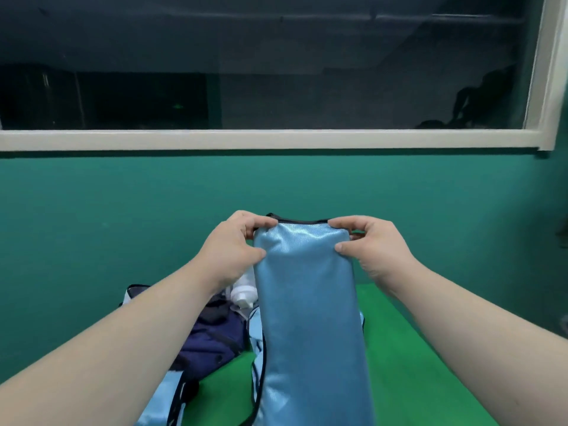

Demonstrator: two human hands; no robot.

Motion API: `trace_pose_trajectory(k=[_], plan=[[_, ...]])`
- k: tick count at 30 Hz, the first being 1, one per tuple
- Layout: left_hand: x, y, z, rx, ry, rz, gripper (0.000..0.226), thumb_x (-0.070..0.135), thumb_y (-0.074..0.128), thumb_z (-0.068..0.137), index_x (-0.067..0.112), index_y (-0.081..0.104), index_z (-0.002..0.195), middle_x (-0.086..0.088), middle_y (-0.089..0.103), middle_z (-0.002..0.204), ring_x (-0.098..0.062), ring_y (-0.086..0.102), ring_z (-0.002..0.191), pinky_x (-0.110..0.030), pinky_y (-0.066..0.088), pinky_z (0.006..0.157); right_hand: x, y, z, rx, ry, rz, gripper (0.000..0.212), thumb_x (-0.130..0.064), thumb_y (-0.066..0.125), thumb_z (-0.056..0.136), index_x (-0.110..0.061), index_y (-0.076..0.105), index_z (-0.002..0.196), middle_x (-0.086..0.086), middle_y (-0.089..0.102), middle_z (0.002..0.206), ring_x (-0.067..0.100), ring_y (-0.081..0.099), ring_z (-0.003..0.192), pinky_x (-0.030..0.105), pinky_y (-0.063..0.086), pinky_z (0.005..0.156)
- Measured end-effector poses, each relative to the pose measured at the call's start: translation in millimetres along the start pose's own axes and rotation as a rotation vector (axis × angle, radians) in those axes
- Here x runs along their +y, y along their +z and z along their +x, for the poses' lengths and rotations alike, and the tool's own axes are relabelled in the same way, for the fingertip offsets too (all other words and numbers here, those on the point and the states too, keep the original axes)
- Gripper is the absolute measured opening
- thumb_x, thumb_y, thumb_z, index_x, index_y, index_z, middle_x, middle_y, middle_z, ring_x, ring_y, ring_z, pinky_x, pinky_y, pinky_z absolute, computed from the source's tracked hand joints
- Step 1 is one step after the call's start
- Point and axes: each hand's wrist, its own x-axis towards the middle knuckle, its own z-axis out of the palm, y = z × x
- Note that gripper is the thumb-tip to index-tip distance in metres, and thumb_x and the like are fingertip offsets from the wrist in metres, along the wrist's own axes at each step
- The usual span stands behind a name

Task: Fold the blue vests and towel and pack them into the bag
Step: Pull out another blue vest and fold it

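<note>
Vest [309, 302] in L hand [235, 242], R hand [375, 245]

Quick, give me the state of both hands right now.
Left hand: pinches the top left corner of the blue vest.
Right hand: pinches its top right corner.

No text, label, brand or number can be read here: the blue vest [307, 302] and the dark blue bag [212, 339] show only plain cloth, and the white bottle [244, 295] is perhaps too blurred to show any print
</note>
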Motion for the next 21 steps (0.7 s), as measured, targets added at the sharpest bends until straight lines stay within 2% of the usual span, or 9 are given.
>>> trace_pose_trajectory(k=[2,6,8,10,12,16,18,21], plan=[[13.4,-3.4,27.1,0.028,0.05,0.017,0.056,-0.01,0.067,0.077,0.038,0.07,0.105,0.018,0.06,0.113,-0.003,0.062,0.1,-0.016,0.051,0.079,-18.2,-6.5,21.3,0.04,-0.04,0.004,0.041,0.011,0.07,0.077,-0.026,0.076,0.092,0.003,0.072,0.082,0.003,0.061,0.064,0.017,0.055,0.066],[41.4,-6.6,53.3,0.093,0.184,0.068,0.056,-0.009,0.065,0.078,0.039,0.067,0.107,0.02,0.054,0.107,0.007,0.057,0.09,-0.013,0.048,0.077,-47.0,-27.5,38.7,0.127,-0.165,-0.004,0.041,0.011,0.069,0.075,-0.025,0.077,0.091,0.0,0.073,0.09,0.009,0.058,0.073,0.019,0.053,0.07],[46.9,-2.7,46.7,0.104,0.251,0.096,0.058,-0.01,0.061,0.079,0.038,0.066,0.111,0.02,0.051,0.105,0.002,0.057,0.085,-0.014,0.046,0.075,-48.9,-37.0,27.1,0.151,-0.196,0.007,0.041,0.011,0.069,0.075,-0.025,0.077,0.091,-0.003,0.071,0.084,0.008,0.057,0.071,0.017,0.051,0.068],[42.2,7.2,25.3,0.093,0.318,0.113,0.061,-0.013,0.058,0.079,0.033,0.066,0.116,0.016,0.049,0.107,-0.004,0.057,0.092,-0.019,0.048,0.078,-38.0,-42.6,2.7,0.159,-0.203,0.006,0.04,0.011,0.071,0.075,-0.027,0.077,0.089,-0.003,0.069,0.08,0.006,0.056,0.07,0.016,0.049,0.067],[28.3,24.3,-10.4,0.068,0.351,0.118,0.062,-0.017,0.056,0.077,0.027,0.067,0.119,0.011,0.049,0.108,-0.008,0.054,0.1,-0.016,0.047,0.083,-12.5,-45.8,-31.1,0.144,-0.167,0.003,0.041,0.012,0.072,0.075,-0.027,0.077,0.087,-0.003,0.068,0.079,0.005,0.055,0.069,0.014,0.047,0.067],[-18.9,71.8,-111.1,-0.062,0.231,0.102,0.06,-0.016,0.056,0.077,0.024,0.067,0.12,0.019,0.046,0.108,-0.005,0.052,0.096,-0.007,0.038,0.081,63.6,-44.1,-118.8,0.066,-0.026,-0.001,0.039,0.011,0.074,0.077,-0.027,0.079,0.08,-0.001,0.07,0.085,0.01,0.053,0.071,0.014,0.044,0.067],[-43.5,95.7,-167.6,-0.132,0.102,0.097,0.059,-0.015,0.059,0.077,0.026,0.068,0.119,0.021,0.045,0.109,-0.001,0.052,0.099,-0.004,0.035,0.085,104.4,-39.9,-166.3,0.038,0.086,-0.035,0.04,0.01,0.074,0.078,-0.03,0.079,0.076,-0.006,0.068,0.081,0.01,0.053,0.068,0.015,0.043,0.065],[-65.9,122.7,-242.9,-0.219,-0.101,0.068,0.058,-0.015,0.06,0.079,0.03,0.066,0.116,0.016,0.047,0.111,0.003,0.049,0.107,-0.001,0.033,0.088,154.9,-30.5,-230.2,-0.032,0.245,-0.097,0.045,0.008,0.075,0.079,-0.038,0.079,0.077,-0.013,0.067,0.078,0.01,0.055,0.068,0.015,0.043,0.066]])
